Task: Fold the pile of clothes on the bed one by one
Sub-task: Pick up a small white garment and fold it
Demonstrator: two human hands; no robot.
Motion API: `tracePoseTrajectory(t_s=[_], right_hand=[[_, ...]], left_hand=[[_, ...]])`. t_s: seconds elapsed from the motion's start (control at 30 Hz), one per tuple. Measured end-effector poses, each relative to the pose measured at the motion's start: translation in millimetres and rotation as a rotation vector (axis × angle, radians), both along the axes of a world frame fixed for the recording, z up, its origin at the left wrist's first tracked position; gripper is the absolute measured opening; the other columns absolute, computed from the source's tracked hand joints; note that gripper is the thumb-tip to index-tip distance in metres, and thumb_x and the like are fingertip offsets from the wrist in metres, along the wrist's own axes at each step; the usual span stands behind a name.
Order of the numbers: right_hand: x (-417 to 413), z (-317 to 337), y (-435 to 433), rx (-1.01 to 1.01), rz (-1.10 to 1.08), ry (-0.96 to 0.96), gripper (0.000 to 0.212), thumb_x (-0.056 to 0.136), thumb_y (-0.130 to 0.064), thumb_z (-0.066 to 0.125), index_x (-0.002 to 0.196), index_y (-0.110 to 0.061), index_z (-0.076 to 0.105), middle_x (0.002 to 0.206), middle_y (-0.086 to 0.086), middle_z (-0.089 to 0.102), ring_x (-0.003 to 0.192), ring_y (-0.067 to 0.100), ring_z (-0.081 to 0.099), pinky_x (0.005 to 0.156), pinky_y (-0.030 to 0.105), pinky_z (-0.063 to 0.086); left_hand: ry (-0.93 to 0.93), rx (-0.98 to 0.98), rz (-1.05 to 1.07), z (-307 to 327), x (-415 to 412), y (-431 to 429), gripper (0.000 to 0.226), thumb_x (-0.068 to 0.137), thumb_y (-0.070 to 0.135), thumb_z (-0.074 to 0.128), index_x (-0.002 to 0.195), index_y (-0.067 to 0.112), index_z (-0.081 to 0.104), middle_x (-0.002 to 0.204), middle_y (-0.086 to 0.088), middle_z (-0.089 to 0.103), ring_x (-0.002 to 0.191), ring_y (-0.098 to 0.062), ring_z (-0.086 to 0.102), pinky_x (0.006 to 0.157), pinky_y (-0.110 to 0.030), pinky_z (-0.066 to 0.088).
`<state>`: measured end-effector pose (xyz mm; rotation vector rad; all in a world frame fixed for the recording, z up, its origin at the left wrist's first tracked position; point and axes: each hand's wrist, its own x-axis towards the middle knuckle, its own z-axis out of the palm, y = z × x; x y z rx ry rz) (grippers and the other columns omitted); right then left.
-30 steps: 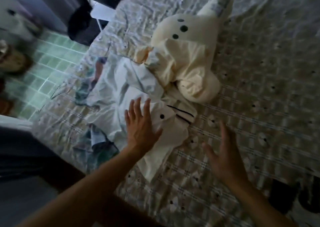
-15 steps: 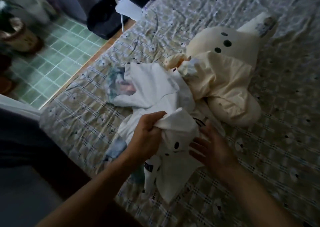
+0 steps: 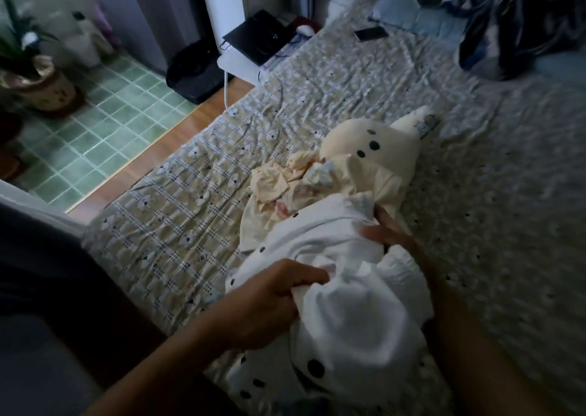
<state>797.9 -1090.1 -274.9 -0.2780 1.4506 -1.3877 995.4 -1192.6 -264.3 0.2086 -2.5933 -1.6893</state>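
Note:
A white garment with black dots [image 3: 345, 304] is bunched up near the front edge of the bed [image 3: 177, 225]. My left hand [image 3: 272, 301] grips a fold of it at its left side. Farther back, my right hand [image 3: 388, 234] holds the same garment, partly hidden by the cloth. Behind it lies the rest of the pile: crumpled pale yellow clothes [image 3: 285, 184] and a cream plush toy with black dots [image 3: 377, 149].
The bed has a checked sheet. A phone [image 3: 371, 33] and a dark patterned blanket [image 3: 520, 19] lie at its far end. Left of the bed are a green tiled floor [image 3: 95, 130], a potted plant [image 3: 38, 79], a black bag [image 3: 196, 73] and a white stool with a laptop [image 3: 253, 39].
My left hand went from resting flat on the white garment to gripping it, and both hands have pulled it off the pile toward me. The view has tilted up the bed.

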Motion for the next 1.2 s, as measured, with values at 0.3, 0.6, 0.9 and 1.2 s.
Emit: tracePoseTrajectory(t_s=[0.3, 0.6, 0.9, 1.2], right_hand=[[31.5, 201.8, 49.4, -0.16, -0.458, 0.372, 0.072, 0.059, -0.02, 0.083, 0.125, -0.024, 0.054, 0.117, 0.01, 0.068, 0.102, 0.032, 0.068, 0.086, 0.055, 0.056], [45.6, 380.1, 148.8, -0.279, -0.298, 0.642, 0.015, 0.087, -0.014, 0.068, 0.098, -0.004, 0.07, 0.096, 0.016, 0.074, 0.084, 0.023, 0.072, 0.071, 0.033, 0.06], [3.8, 450.9, 229.8, -0.363, -0.501, 0.926, 0.019, 0.089, -0.001, 0.062, 0.104, -0.012, 0.062, 0.099, 0.013, 0.071, 0.096, 0.027, 0.07, 0.082, 0.037, 0.059], [8.7, 388.1, 253.6, 0.242, 0.154, 0.817, 0.07, 0.084, -0.065, 0.055, 0.145, -0.036, 0.035, 0.117, 0.001, 0.067, 0.101, 0.02, 0.068, 0.087, 0.039, 0.056]], left_hand=[[-0.013, 0.351, 0.154, 192.0, -12.3, 37.2, 0.055, 0.08, 0.035, 0.069, 0.131, 0.041, 0.049, 0.122, 0.013, 0.063, 0.111, -0.01, 0.064, 0.089, -0.032, 0.056], [0.419, 0.017, 0.286, 318.1, -58.9, 98.4, 0.023, 0.079, 0.013, 0.074, 0.1, 0.016, 0.065, 0.09, -0.002, 0.072, 0.078, -0.011, 0.071, 0.066, -0.041, 0.06], [0.137, 0.236, 0.128, 401.8, -75.3, 129.8, 0.027, 0.088, 0.042, 0.06, 0.084, 0.021, 0.076, 0.081, 0.002, 0.077, 0.077, -0.012, 0.074, 0.061, -0.02, 0.055], [-0.168, 0.495, 0.185, 407.3, -58.2, 153.6, 0.035, 0.096, 0.038, 0.054, 0.079, 0.009, 0.063, 0.063, -0.008, 0.071, 0.053, -0.015, 0.068, 0.063, -0.028, 0.057]])
